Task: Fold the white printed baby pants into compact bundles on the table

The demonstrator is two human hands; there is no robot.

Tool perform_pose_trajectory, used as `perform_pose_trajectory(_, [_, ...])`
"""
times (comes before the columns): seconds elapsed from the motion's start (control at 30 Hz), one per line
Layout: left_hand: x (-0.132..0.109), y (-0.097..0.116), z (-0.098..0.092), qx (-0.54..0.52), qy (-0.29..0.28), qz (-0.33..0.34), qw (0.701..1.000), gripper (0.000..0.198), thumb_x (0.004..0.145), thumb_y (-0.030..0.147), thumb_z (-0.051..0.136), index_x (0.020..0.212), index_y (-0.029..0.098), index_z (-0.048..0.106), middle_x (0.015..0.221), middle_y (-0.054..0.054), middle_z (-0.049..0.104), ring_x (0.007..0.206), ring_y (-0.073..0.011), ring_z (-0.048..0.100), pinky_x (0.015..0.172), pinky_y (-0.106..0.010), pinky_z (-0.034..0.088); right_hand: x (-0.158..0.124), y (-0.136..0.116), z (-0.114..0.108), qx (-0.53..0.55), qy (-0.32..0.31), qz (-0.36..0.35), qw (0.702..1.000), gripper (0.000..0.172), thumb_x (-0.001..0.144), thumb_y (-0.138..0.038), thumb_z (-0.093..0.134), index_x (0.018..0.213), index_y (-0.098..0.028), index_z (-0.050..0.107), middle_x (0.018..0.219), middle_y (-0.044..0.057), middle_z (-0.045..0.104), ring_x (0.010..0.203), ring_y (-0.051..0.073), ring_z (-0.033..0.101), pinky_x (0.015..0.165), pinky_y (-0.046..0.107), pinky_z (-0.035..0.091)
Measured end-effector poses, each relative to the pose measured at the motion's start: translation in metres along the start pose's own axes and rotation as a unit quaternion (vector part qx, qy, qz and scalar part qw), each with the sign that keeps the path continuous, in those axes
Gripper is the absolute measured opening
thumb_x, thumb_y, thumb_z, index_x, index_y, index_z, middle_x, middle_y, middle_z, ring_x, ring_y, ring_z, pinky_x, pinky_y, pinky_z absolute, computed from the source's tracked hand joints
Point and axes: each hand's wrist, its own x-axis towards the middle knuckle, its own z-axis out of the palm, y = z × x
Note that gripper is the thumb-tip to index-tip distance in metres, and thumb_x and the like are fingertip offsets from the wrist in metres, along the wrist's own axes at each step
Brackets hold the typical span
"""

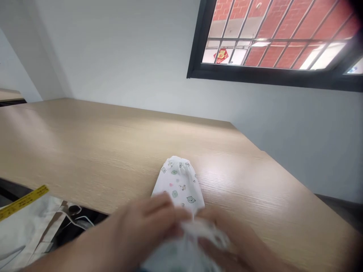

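Both blurred hands (159,221) seemingly bunch printed white cloth (180,183) on the table (99,151).

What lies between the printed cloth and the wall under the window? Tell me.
Only bare wooden table lies between the printed cloth and the wall; the head view shows it.

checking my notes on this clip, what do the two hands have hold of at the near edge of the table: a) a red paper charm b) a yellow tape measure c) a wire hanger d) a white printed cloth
d: both the left hand and the right hand close on the near end of the white printed cloth, which lies on the wooden table; the hands are blurred.
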Motion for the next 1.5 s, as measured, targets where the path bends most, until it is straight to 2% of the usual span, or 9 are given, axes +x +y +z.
perform_pose_trajectory(0.2, [0.107,-0.088,0.000,0.121,0.031,-0.050,0.991,0.026,0.089,0.019,0.036,0.101,0.016,0.058,0.099,-0.006,0.061,0.095,-0.0188,0.054,0.082,-0.031,0.042,0.109,0.045,-0.026,-0.002,0.095,0.069,0.993,0.024,0.084,-0.041,0.044,0.076,-0.019,0.050,0.071,0.000,0.052,0.064,0.016,0.049,0.053,0.025,0.037])
perform_pose_trajectory(0.37, [0.124,-0.148,0.026,0.112,0.016,-0.072,0.991,0.031,0.089,0.021,0.031,0.096,0.017,0.061,0.097,-0.004,0.064,0.090,-0.0174,0.058,0.078,-0.029,0.045,0.137,0.090,-0.008,0.036,0.116,0.099,0.988,0.017,0.083,-0.033,0.044,0.081,-0.018,0.053,0.082,0.002,0.057,0.076,0.018,0.053,0.063,0.028,0.040])
perform_pose_trajectory(0.63, [0.111,-0.149,0.040,0.145,0.114,-0.058,0.981,0.033,0.088,0.022,0.034,0.113,0.013,0.054,0.111,-0.012,0.057,0.106,-0.0246,0.051,0.089,-0.042,0.040,0.136,0.101,-0.005,0.029,0.176,0.044,0.983,0.024,0.078,-0.022,0.044,0.100,-0.018,0.054,0.099,0.005,0.060,0.086,0.018,0.056,0.072,0.032,0.045])
perform_pose_trajectory(0.73, [0.110,-0.136,0.037,0.157,0.147,-0.019,0.976,0.036,0.089,0.023,0.034,0.119,0.010,0.050,0.123,-0.015,0.050,0.117,-0.0266,0.042,0.097,-0.047,0.031,0.130,0.094,-0.008,-0.024,0.231,-0.092,0.968,0.020,0.076,-0.017,0.045,0.090,-0.019,0.059,0.100,0.006,0.062,0.093,0.020,0.056,0.079,0.036,0.045])
perform_pose_trajectory(0.87, [0.106,-0.117,0.035,0.130,0.026,0.110,0.985,0.035,0.094,0.030,0.029,0.124,0.027,0.047,0.119,0.002,0.057,0.114,-0.0148,0.048,0.107,-0.039,0.019,0.109,0.066,-0.006,-0.079,0.041,-0.273,0.958,0.027,0.079,-0.012,0.040,0.085,-0.022,0.065,0.084,0.002,0.068,0.083,0.017,0.061,0.076,0.031,0.048])
perform_pose_trajectory(1.03, [0.113,-0.127,0.036,0.154,-0.122,0.097,0.976,0.038,0.095,0.033,0.026,0.131,0.036,0.036,0.138,0.007,0.037,0.134,-0.0194,0.018,0.106,-0.051,-0.008,0.082,0.031,0.010,-0.167,-0.208,-0.260,0.928,0.054,0.087,-0.032,0.045,0.135,-0.009,0.034,0.139,0.015,0.034,0.129,0.025,0.028,0.106,0.042,0.024])
perform_pose_trajectory(1.23, [0.120,-0.162,0.030,0.202,-0.052,-0.064,0.976,0.044,0.094,0.043,0.016,0.136,0.034,0.028,0.143,-0.002,0.028,0.133,-0.0336,0.010,0.098,-0.066,-0.001,0.058,0.013,0.017,-0.128,-0.264,-0.281,0.914,0.065,0.087,-0.034,0.047,0.139,-0.004,0.021,0.144,0.017,0.014,0.133,0.023,0.012,0.110,0.038,0.009])
perform_pose_trajectory(1.4, [0.117,-0.158,0.032,0.214,-0.002,-0.081,0.973,0.043,0.095,0.038,0.018,0.136,0.029,0.029,0.144,-0.005,0.027,0.133,-0.0319,0.015,0.098,-0.067,0.002,0.046,0.000,0.015,-0.053,-0.309,-0.341,0.886,0.049,0.086,-0.023,0.042,0.133,-0.009,0.036,0.139,0.011,0.034,0.130,0.017,0.025,0.109,0.033,0.017])
perform_pose_trajectory(1.5, [0.108,-0.139,0.030,0.226,0.030,-0.058,0.972,0.043,0.094,0.026,0.023,0.136,0.020,0.027,0.144,-0.007,0.027,0.134,-0.0231,0.015,0.105,-0.056,-0.003,0.050,0.004,0.008,-0.007,-0.246,-0.344,0.906,0.039,0.085,-0.014,0.035,0.122,-0.010,0.048,0.130,0.009,0.047,0.122,0.011,0.040,0.105,0.027,0.027])
